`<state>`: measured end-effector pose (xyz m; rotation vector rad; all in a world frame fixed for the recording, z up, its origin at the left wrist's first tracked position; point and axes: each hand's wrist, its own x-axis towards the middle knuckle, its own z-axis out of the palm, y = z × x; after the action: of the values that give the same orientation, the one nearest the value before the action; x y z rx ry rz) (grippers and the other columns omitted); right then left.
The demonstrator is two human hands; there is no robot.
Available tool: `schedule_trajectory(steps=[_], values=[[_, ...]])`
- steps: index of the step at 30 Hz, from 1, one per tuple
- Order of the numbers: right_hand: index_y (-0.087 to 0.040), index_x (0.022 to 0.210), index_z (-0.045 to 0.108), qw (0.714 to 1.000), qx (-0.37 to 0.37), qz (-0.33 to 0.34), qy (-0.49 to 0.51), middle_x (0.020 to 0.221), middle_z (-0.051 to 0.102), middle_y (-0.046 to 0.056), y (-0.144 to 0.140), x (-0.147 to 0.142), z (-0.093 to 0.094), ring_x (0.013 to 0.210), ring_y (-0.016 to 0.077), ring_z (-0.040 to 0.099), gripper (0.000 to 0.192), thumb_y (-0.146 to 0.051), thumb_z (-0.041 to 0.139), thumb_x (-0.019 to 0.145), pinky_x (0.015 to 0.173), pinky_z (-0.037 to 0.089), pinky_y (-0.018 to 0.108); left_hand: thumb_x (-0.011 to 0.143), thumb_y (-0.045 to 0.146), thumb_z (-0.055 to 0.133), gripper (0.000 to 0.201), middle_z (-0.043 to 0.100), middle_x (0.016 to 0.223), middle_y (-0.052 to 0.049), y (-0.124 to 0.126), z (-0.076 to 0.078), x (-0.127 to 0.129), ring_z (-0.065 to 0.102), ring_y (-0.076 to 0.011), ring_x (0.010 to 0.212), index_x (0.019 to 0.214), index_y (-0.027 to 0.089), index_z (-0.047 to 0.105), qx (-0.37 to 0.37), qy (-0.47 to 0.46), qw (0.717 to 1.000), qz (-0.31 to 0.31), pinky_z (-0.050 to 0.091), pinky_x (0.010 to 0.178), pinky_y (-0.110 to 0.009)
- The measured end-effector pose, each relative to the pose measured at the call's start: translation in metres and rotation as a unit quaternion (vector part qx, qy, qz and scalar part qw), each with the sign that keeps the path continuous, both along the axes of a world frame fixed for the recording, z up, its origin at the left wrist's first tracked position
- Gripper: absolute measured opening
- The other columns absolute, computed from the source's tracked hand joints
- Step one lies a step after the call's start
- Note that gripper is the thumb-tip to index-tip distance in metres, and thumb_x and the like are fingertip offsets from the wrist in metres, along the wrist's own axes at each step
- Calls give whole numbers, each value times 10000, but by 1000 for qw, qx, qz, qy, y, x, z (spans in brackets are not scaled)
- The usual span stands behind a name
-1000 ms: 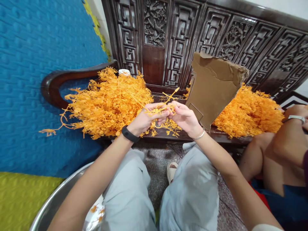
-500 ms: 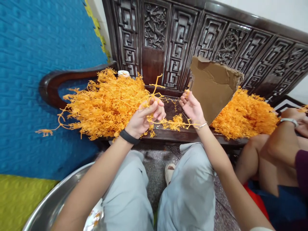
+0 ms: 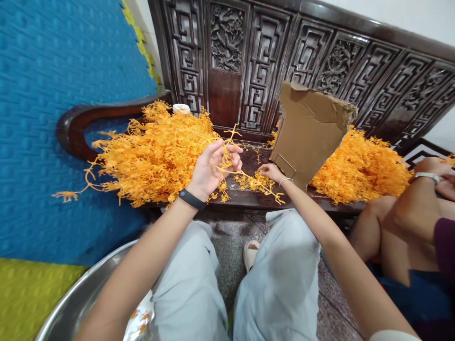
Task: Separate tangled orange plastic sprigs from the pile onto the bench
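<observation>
My left hand (image 3: 209, 170) holds a branched orange plastic stem (image 3: 249, 176) with its fingers curled around it; the stem's thin arms stick out above and to the right. Over the bench seat, my right hand (image 3: 273, 172) has its fingertips pinched together at a small heap of orange sprigs (image 3: 259, 182). Whatever lies between those fingertips is too small to make out. Left of my left hand rises a big pile of orange plastic branches (image 3: 159, 156).
A cardboard sheet (image 3: 309, 132) leans upright right of my right hand, with another orange pile (image 3: 362, 166) behind it. The carved dark bench (image 3: 227, 94) stands ahead. A metal basin (image 3: 85, 279) sits lower left. Another person's hand (image 3: 428, 168) is at the right edge.
My right hand has come down and slightly left, from beside the cardboard to the small heap on the seat. The stem in my left hand has tilted downward.
</observation>
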<state>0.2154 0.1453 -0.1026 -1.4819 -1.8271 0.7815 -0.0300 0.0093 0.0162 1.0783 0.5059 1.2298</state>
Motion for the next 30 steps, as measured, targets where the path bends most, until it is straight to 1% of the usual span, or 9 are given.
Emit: schedule_trajectory(steps=[6,10,12,15,19,22,25,28,30], values=[[-132,742,662,999,41,-17,12,774,634,44,-3,-3,9,761,151,549,201,-83,699,550,845,420,344,769,599,419,503,593,671,-59,5,-1,-4,575,-141,618,790,143,631,-9,2,1000,19,488,636,-283],[-130,904,630,993,98,-24,65,996,631,85,-13,-12,40,901,156,571,238,-210,633,680,886,429,324,776,619,390,547,638,733,-89,7,-3,-5,600,-153,603,840,134,636,8,52,999,7,494,606,-295],[-149,932,615,986,129,-24,101,1006,633,72,-27,-20,61,915,156,578,236,-278,585,736,870,445,319,782,621,388,551,649,745,-100,8,-5,-4,603,-155,583,821,129,632,-2,74,997,-17,491,585,-299],[-185,897,628,961,170,46,214,885,650,38,-61,-35,94,866,161,597,216,-335,612,743,823,462,317,802,592,401,510,654,734,-96,10,-10,-2,598,-149,543,769,128,610,-29,108,993,-36,477,547,-294],[-201,852,645,952,168,209,145,856,644,30,-108,-58,121,818,155,596,166,-344,600,782,779,457,302,843,520,392,434,647,721,-68,10,-15,2,584,-132,508,760,139,582,-49,132,990,-29,456,509,-277],[-213,956,632,932,225,284,22,846,616,29,-126,-73,123,793,156,559,182,-309,567,815,768,440,313,853,472,412,371,619,675,-28,9,-16,6,569,-119,511,723,158,560,-60,125,990,-19,453,493,-256],[-216,972,609,910,285,292,-70,815,572,32,-130,-83,118,805,171,509,165,-268,549,827,784,423,334,823,440,497,327,547,576,19,8,-15,10,528,-94,495,643,167,512,-88,103,991,18,434,466,-216],[-195,831,583,906,305,279,-88,818,548,45,-129,-86,115,816,177,486,90,-259,521,843,770,419,333,827,426,498,338,512,533,29,8,-15,11,502,-85,470,608,169,489,-98,103,990,25,423,456,-207],[-191,775,544,916,290,271,-51,812,543,41,-128,-86,116,779,162,493,113,-275,518,847,737,427,317,850,424,451,345,545,550,9,9,-15,11,529,-104,483,629,167,516,-83,115,990,6,436,469,-228]])
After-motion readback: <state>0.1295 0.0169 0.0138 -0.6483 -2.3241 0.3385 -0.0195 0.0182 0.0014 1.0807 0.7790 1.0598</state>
